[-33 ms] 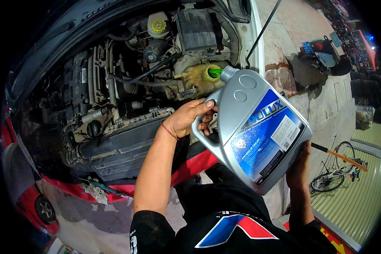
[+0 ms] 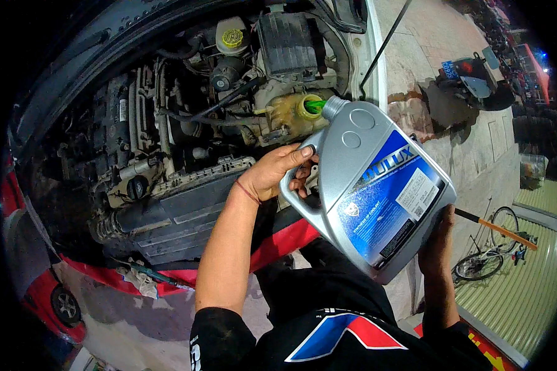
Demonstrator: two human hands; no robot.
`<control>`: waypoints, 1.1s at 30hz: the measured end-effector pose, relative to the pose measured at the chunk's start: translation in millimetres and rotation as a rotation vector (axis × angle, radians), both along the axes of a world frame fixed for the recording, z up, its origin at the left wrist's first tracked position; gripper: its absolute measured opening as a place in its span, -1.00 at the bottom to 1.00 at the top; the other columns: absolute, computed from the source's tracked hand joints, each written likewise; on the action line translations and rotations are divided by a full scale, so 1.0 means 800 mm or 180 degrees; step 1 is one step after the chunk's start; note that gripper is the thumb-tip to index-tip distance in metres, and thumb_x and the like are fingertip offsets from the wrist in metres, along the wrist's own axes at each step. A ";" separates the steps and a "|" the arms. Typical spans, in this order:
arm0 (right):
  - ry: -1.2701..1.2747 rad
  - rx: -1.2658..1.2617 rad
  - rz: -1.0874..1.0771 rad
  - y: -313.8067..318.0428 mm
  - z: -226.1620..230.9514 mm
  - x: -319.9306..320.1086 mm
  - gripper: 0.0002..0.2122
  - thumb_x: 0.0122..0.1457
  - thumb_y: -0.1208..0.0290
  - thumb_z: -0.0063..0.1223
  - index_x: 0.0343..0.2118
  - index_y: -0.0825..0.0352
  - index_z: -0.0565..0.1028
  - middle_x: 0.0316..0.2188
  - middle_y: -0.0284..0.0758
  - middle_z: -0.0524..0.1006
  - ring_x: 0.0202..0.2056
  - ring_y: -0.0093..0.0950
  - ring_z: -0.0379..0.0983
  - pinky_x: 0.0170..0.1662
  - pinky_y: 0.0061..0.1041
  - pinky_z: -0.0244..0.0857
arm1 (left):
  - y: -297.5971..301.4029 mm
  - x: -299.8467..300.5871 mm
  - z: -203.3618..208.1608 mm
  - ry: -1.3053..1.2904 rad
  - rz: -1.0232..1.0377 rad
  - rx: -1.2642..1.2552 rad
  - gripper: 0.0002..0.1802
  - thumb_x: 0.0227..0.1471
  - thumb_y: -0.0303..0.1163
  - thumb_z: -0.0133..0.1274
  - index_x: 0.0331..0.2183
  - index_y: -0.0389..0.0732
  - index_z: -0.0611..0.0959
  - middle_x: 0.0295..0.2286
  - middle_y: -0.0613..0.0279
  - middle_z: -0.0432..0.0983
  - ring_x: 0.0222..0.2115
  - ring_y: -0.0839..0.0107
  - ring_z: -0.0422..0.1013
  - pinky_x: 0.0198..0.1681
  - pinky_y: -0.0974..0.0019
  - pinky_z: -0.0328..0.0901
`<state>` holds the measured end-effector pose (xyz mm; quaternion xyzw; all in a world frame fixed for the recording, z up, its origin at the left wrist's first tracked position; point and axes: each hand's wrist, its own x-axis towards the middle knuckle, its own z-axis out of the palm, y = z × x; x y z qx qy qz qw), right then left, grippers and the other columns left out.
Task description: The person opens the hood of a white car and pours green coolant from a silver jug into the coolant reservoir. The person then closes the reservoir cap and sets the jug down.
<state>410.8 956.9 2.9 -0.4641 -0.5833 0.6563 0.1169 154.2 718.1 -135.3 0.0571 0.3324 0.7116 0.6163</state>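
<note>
A large silver coolant jug [image 2: 346, 179] with a blue label is tilted over the engine bay, its mouth at the open neck of a yellowed coolant reservoir [image 2: 284, 115]. Bright green liquid [image 2: 314, 107] shows in that neck. My left hand [image 2: 280, 170] is closed round the jug's handle, thumb on top. At the jug's bottom end, my right hand [image 2: 438, 238] holds it from the right side, and some of those fingers are hidden behind the jug.
Around the reservoir lie a yellow-capped fluid reservoir [image 2: 232, 38], a black ribbed box [image 2: 288, 43] and the engine [image 2: 120, 117]. A thin prop rod [image 2: 384, 46] rises at the right fender. Farther off are a motorcycle [image 2: 473, 80], a bicycle [image 2: 486, 260] and a red car [image 2: 43, 303].
</note>
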 end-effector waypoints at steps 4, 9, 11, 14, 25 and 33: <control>0.0178 -0.0168 -0.0012 0.035 -0.047 0.023 -0.27 0.32 -0.28 -0.27 0.32 0.25 0.20 0.18 -0.28 0.38 0.15 -0.38 0.32 0.20 -0.30 0.22 | 0.002 0.001 0.001 0.0018 0.0109 0.0010 -0.56 0.26 -0.03 0.06 -0.16 -0.27 0.53 -0.58 0.42 0.29 -0.71 0.64 0.28 -0.50 0.36 0.49; 0.0432 -0.1056 -0.0260 0.038 -0.076 0.008 -0.30 0.35 -0.20 -0.29 0.36 0.25 0.13 0.32 -0.24 0.22 0.30 -0.27 0.16 0.32 -0.23 0.02 | 0.001 0.003 0.012 0.0238 0.0347 -0.0181 -0.62 0.28 -0.14 0.04 -0.17 -0.31 0.52 -0.61 0.38 0.30 -0.72 0.62 0.31 -0.52 0.36 0.51; 0.0405 -0.1312 -0.0330 0.041 -0.085 -0.001 -0.33 0.34 -0.22 -0.29 0.35 0.16 0.16 0.28 -0.28 0.28 0.24 -0.31 0.25 0.26 -0.21 0.15 | -0.005 0.003 0.025 0.0213 0.0489 -0.0231 -0.64 0.28 -0.17 0.04 -0.18 -0.33 0.51 -0.63 0.37 0.30 -0.72 0.61 0.31 -0.52 0.35 0.50; 0.0811 -0.1655 -0.0347 0.049 -0.115 -0.005 -0.37 0.34 -0.22 -0.30 0.28 0.16 0.26 0.20 -0.31 0.38 0.16 -0.34 0.35 0.20 -0.23 0.25 | -0.013 0.017 0.072 0.0436 0.0716 -0.0231 -0.69 0.24 -0.26 0.09 -0.20 -0.34 0.49 -0.62 0.34 0.30 -0.73 0.58 0.32 -0.55 0.33 0.46; 0.0560 0.1513 0.1155 -0.022 0.004 0.081 -0.54 0.22 0.39 0.13 0.14 0.46 0.35 -0.04 -0.18 0.45 -0.01 -0.40 0.41 0.07 -0.40 0.31 | 0.052 0.239 0.268 0.2916 0.1675 -0.1452 -0.37 0.05 -0.34 0.23 0.05 -0.39 0.33 -0.24 -0.20 0.51 -0.23 -0.08 0.53 -0.15 0.05 0.40; 0.1024 0.0439 -0.0044 -0.053 0.030 0.142 -0.53 0.08 0.52 0.18 0.08 0.43 0.35 -0.11 -0.24 0.45 -0.08 -0.42 0.44 0.05 -0.45 0.32 | 0.114 0.325 0.313 0.2778 0.1082 -0.0582 -0.44 0.16 -0.38 0.06 0.12 -0.41 0.31 -0.03 -0.34 0.39 -0.06 -0.20 0.44 0.04 0.01 0.33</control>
